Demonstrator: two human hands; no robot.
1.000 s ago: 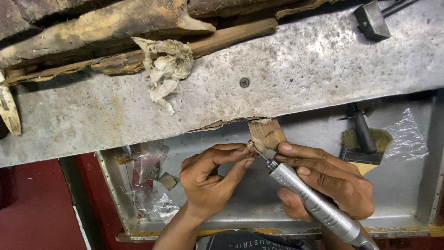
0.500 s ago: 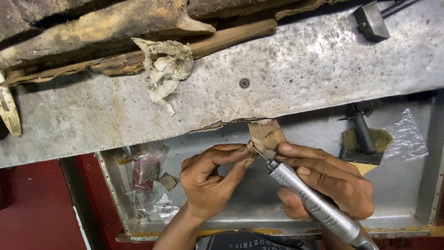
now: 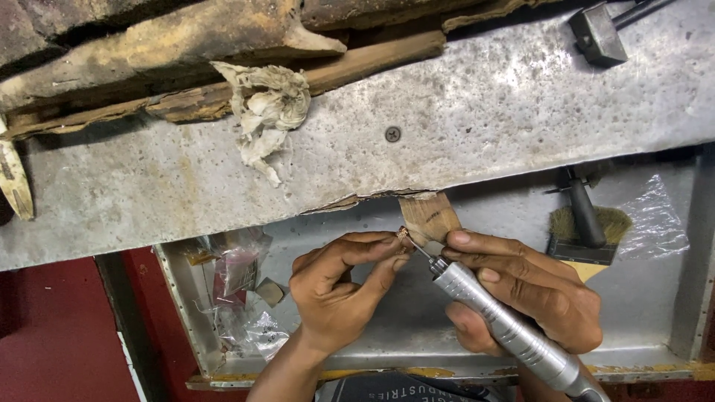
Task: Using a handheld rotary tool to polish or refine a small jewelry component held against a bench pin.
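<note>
My left hand (image 3: 339,290) pinches a tiny metal piece (image 3: 403,233) between thumb and forefinger, held against a worn wooden bench peg (image 3: 430,217). My right hand (image 3: 525,290) grips a silver rotary handpiece (image 3: 506,331) like a pen. Its thin bit (image 3: 418,249) points up-left and meets the small piece. Both hands hover over a metal tray (image 3: 655,298) under the bench.
A pitted grey metal bench top (image 3: 477,119) runs across the view, with a crumpled rag (image 3: 268,112), rough wood pieces (image 3: 186,45) and a hammer head (image 3: 598,33) on it. The tray holds a dark-handled brush (image 3: 588,231), clear plastic wrap (image 3: 659,219) and small plastic bags (image 3: 238,275).
</note>
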